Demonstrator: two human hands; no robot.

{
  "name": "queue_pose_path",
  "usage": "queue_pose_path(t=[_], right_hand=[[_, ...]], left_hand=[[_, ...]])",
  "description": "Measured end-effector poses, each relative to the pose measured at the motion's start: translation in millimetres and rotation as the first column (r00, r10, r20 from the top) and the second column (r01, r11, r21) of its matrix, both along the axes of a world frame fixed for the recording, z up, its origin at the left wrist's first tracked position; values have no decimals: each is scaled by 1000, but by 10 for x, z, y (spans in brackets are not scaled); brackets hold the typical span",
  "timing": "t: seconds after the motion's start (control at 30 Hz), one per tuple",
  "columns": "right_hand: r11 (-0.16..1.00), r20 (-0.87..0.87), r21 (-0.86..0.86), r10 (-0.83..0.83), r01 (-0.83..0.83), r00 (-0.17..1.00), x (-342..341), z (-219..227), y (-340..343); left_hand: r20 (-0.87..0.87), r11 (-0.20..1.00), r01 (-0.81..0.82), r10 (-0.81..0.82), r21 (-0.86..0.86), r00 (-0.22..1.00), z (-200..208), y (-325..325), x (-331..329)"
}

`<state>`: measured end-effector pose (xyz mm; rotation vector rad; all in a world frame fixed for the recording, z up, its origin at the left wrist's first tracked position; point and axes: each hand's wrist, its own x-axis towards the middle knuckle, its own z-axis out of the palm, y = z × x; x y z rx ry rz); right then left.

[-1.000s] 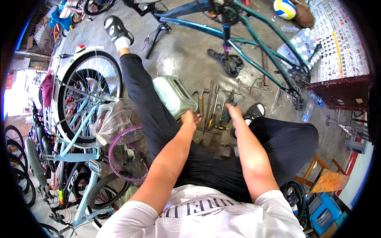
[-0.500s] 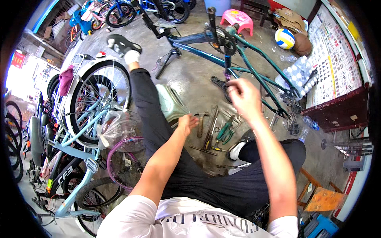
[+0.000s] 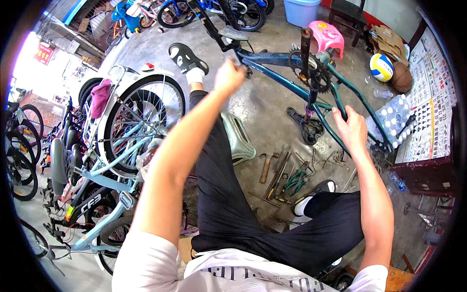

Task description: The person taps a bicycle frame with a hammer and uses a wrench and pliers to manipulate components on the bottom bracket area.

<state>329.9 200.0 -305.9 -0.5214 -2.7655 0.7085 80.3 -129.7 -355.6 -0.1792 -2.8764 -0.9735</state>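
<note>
A dark teal bicycle frame (image 3: 277,76) without wheels stands tilted on the floor in front of me, its crank and chainring (image 3: 310,73) raised. My left hand (image 3: 230,77) is closed at its front end, by the head tube; the hand hides most of the fork there. At the rear, my right hand (image 3: 352,128) wraps its fingers round a thin frame tube. A black saddle (image 3: 306,126) rests low against the floor beneath the crank. Between my legs lie a hammer (image 3: 265,168) and green-handled pliers (image 3: 296,181), among several other hand tools.
A pale green plastic stool (image 3: 238,138) stands beside my left leg. Parked bicycles, one light blue (image 3: 111,182), crowd the left side. Farther off are a pink stool (image 3: 327,36), a blue bucket (image 3: 301,12), a volleyball (image 3: 381,67) and a pack of bottles (image 3: 396,119).
My left hand has moved forward from above the tools to the front of the bicycle frame. My right hand has shifted right onto the rear tube. The whole view has swung left.
</note>
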Motion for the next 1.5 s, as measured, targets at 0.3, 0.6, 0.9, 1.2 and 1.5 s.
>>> queue_pose_path(t=[0.3,0.6,0.9,1.2,1.5], right_hand=[[994,-12,106,-4,5,1000,-342,12,686],[1000,-75,12,26,-25,997,-371,-145,781],[999,-347,-44,-24,9,938,-331,-113,683],[896,-629,-138,251,-423,736,-1032,729,-37],[804,-647,-393,104,-447,756,-1093,763,-222]], left_hand=[[-9,978,208,-208,16,978,24,114,99],[-380,889,392,-287,236,879,25,1283,406],[-461,929,358,-279,93,842,-181,1672,217],[-476,939,339,-277,47,834,-298,1626,225],[-480,907,398,-290,139,828,-286,1593,197]])
